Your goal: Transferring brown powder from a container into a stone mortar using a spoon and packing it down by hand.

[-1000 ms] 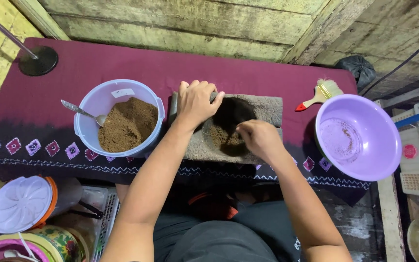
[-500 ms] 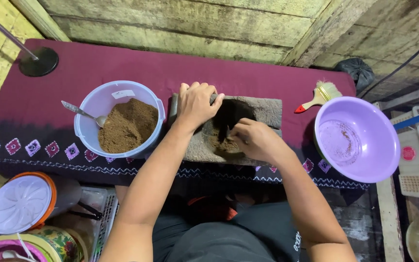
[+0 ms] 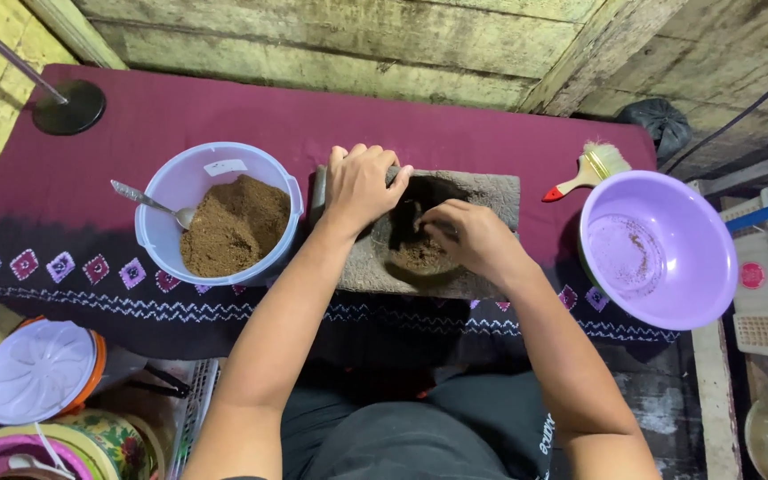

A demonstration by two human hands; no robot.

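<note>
Stone mortar (image 3: 491, 191) gripped at its rim by the left hand (image 3: 362, 182), right hand (image 3: 466, 233) pinching brown powder (image 3: 415, 256) inside

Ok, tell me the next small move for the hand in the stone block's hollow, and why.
Probably press the fingertips down: the right hand sits in the hollow of the stone block over loose brown powder, while the left hand steadies the block's edge.

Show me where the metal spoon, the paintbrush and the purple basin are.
metal spoon (image 3: 140, 199): head view, on its handle.
paintbrush (image 3: 590, 169): head view, on the ferrule beside the bristles.
purple basin (image 3: 713, 240): head view, on its inner wall.
</note>
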